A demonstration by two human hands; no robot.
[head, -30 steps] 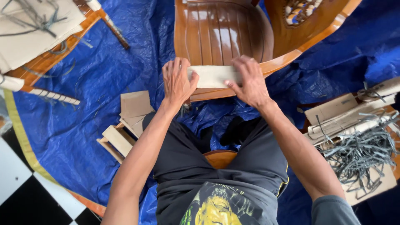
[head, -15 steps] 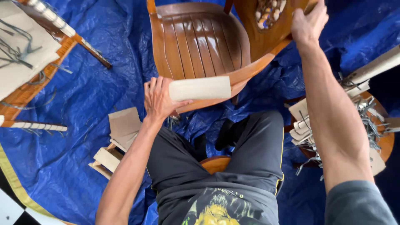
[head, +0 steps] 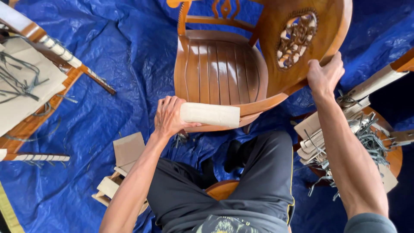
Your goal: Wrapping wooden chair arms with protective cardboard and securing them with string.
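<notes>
A glossy brown wooden chair (head: 220, 71) lies tipped on the blue tarp in front of me, its slatted seat facing up and its round carved backrest (head: 297, 39) to the right. My left hand (head: 169, 117) grips one end of a pale cardboard strip (head: 210, 114) that lies along the chair's front seat rail. My right hand (head: 324, 75) is closed on the lower rim of the backrest. My legs in dark shorts are below the chair.
A blue tarp (head: 125, 56) covers the floor. Cardboard pieces (head: 128, 151) and small wooden blocks (head: 108, 187) lie at lower left. Another cardboard-wrapped chair (head: 26, 86) sits at left. At right, a stool holds cardboard strips and grey strapping offcuts (head: 371, 138).
My right hand left the cardboard strip and took the backrest rim, then came lower with it. The chair has turned, showing more of its backrest. My left hand still holds the strip.
</notes>
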